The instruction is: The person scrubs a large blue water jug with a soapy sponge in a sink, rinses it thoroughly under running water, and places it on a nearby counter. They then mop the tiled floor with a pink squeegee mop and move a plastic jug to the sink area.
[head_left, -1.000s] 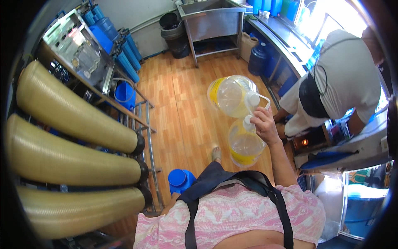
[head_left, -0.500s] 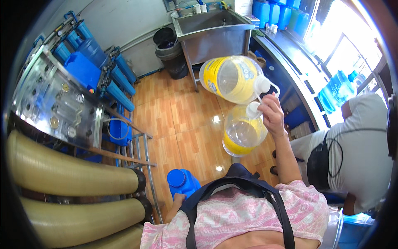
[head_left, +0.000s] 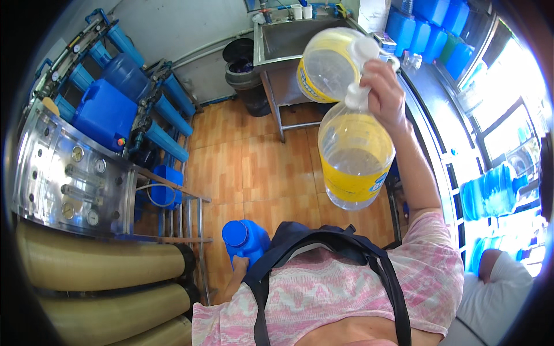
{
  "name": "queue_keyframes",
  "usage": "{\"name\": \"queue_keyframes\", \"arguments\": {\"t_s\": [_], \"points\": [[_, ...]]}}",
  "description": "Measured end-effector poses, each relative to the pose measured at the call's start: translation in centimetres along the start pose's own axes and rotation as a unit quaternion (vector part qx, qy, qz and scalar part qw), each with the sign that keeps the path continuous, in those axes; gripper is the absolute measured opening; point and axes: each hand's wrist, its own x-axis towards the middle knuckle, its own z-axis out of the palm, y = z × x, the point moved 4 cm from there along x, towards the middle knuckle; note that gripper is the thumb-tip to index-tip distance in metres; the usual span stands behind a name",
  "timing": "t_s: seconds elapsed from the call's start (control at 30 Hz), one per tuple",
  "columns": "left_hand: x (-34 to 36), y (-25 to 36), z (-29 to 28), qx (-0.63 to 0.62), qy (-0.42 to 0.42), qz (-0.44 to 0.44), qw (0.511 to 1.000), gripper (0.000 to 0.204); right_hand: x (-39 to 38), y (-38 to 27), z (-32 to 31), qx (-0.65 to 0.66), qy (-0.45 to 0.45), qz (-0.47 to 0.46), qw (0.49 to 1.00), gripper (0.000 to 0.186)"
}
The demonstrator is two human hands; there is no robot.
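Note:
Two large clear plastic bottles with yellow labels and white caps hang from my right hand, its fingers closed round their white handles near the caps. The farther bottle is tilted in front of the sink. Closer to me hangs the nearer bottle, almost upright over the floor. Low at my left side, my left hand grips a blue jug with a round blue cap. My body partly hides that hand and the jug's lower part.
Ahead stands a steel sink beside a dark bin. A metal counter with blue jugs runs along the right. Another person's sleeve is at lower right. To the left are a gauge panel, blue filters and thick tan cylinders.
My right hand has risen and moved forward with both bottles, closer to the sink. The blue jug stays in my left hand. The other person has shifted toward the lower right edge.

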Motion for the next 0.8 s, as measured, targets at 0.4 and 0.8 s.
{"name": "queue_keyframes", "arguments": {"t_s": [0.4, 0.8], "points": [[11.4, 17.0, 2.2, -0.067, -0.027, -0.035, 0.997, 0.072, 22.5, 22.9, 12.7, -0.112, 0.038, -0.141, 0.983, 0.026], [21.0, 31.7, -0.1, -0.161, -0.026, -0.070, 0.984, 0.089, 31.5, 40.1, 31.2, -0.238, 0.141, -0.284, 0.918, 0.032]]}}
